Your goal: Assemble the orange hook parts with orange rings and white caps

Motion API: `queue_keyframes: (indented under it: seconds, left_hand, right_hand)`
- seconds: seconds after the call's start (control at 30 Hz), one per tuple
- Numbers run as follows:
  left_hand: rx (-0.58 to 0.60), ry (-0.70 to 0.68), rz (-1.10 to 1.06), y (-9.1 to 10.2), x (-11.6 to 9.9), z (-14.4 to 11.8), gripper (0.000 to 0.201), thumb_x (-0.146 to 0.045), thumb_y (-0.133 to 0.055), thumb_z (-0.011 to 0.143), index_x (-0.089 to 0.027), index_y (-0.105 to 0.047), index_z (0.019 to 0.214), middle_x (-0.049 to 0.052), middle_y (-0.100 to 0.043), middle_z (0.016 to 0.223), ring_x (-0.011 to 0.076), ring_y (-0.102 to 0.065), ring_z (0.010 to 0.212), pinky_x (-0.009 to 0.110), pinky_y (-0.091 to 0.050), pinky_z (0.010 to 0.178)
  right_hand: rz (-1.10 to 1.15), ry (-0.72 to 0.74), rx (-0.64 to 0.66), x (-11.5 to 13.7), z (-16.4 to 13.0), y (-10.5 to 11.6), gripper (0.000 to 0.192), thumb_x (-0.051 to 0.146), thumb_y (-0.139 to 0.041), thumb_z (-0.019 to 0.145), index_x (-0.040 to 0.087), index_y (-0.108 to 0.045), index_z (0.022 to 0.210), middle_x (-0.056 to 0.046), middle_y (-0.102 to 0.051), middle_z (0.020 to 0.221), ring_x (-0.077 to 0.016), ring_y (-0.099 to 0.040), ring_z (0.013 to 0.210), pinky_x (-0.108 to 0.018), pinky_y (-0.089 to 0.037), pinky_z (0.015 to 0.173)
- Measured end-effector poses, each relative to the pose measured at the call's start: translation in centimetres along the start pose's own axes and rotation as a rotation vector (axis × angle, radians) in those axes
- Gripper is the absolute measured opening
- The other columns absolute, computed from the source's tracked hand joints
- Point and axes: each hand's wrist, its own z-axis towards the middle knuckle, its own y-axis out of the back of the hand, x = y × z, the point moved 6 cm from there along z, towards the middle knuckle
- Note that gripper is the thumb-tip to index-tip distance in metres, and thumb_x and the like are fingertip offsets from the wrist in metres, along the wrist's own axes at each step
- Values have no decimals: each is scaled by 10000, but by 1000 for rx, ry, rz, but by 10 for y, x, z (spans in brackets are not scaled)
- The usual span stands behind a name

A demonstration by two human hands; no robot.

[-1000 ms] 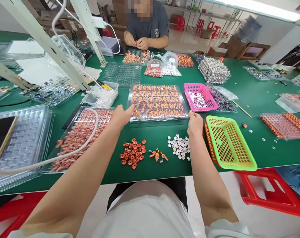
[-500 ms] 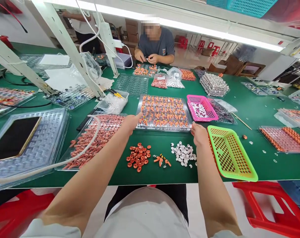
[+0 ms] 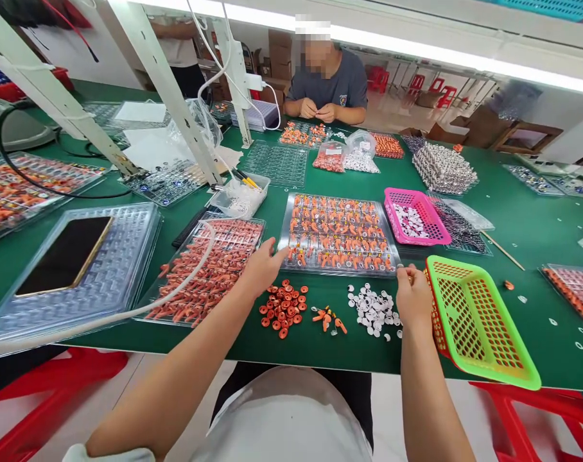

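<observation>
One clear blister tray (image 3: 339, 239) filled with orange-and-white parts lay on the green table (image 3: 522, 224), and both hands met it at its near edge. The left hand (image 3: 261, 269) touched the tray's near left corner, at about seven o'clock of the tray, fingers stretched forward and loosely curled; whether they gripped the rim could not be told. The right hand (image 3: 413, 296) pinched the near right corner, at about five o'clock, thumb and fingers closed on the rim. Three small heaps lay between the hands, toward six o'clock from the tray: one of orange rings (image 3: 282, 308), one of a few orange pieces (image 3: 328, 317), too jumbled to count, and one of white discs (image 3: 374, 308). Two baskets stood at the tray's three o'clock side: one pink basket (image 3: 417, 217) holding white discs and one green-rimmed orange basket (image 3: 474, 316), just beside the right hand. At nine o'clock lay one tray of copper-coloured parts (image 3: 209, 269) with one white hose (image 3: 128, 311) across it. One co-worker (image 3: 330, 86) sat at twelve o'clock.
</observation>
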Motion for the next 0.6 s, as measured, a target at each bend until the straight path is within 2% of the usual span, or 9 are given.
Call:
queue_keyframes:
  seconds: [0.07,0.1,0.17,0.23,0.33,0.43,0.5,0.6]
  left_hand:
    - [-3,-44,28,2,-7,-10,618,-414,-561,871,-96,-491,1396,198,-413,1529,326,-393,1417,432,-329,1153]
    - [-5,-87,45,4,-13,-18,581,-394,-563,872,-110,-515,1377,182,-408,1536,315,-363,1435,432,-293,1177]
    - [21,-217,73,5,-30,-38,467,-373,-558,888,-149,-589,1297,146,-469,1494,289,-397,1411,421,-287,1185]
    - [162,-326,48,-1,-45,-63,367,-370,-557,916,-186,-632,1225,115,-597,1355,258,-537,1278,399,-390,1115]
    - [470,-372,-71,-18,-53,-99,242,-342,-559,946,-214,-678,1114,64,-712,1077,204,-653,1014,338,-504,935]
    - [654,-345,-261,-32,-47,-123,187,-317,-573,956,-216,-704,1043,50,-703,986,171,-643,924,295,-502,854]
    - [703,-270,-377,-39,-35,-131,175,-330,-606,943,-210,-710,1017,49,-685,970,162,-630,906,282,-490,836]
    - [732,-170,-462,-47,-19,-136,186,-361,-655,911,-194,-715,966,45,-661,919,156,-612,865,274,-477,807]
  right_hand:
    - [-40,67,8,20,-23,7,289,492,-554,873,206,-556,840,-195,-573,1353,-337,-403,1384,-512,-299,1104]
    - [-63,117,38,31,-38,9,277,481,-538,903,207,-557,866,-185,-526,1416,-330,-425,1371,-510,-315,1095]
    - [31,153,171,49,-70,8,222,444,-529,947,225,-557,923,-140,-577,1365,-301,-539,1261,-481,-411,1024]
    - [225,134,407,62,-104,-4,160,389,-521,981,239,-553,935,-107,-645,1233,-268,-605,1148,-431,-482,944]
    - [514,117,693,74,-144,-26,96,317,-491,1011,246,-544,975,-76,-647,1082,-225,-648,974,-380,-533,845]
    - [568,163,743,73,-158,-37,73,279,-496,1009,237,-544,974,-68,-602,1015,-213,-612,943,-360,-522,815]
    - [508,239,739,71,-158,-38,61,243,-497,1005,233,-551,977,-70,-582,1021,-216,-582,973,-370,-502,840]
    - [433,377,824,71,-158,-37,83,200,-485,1002,236,-559,1003,-75,-581,1031,-217,-570,960,-374,-495,820]
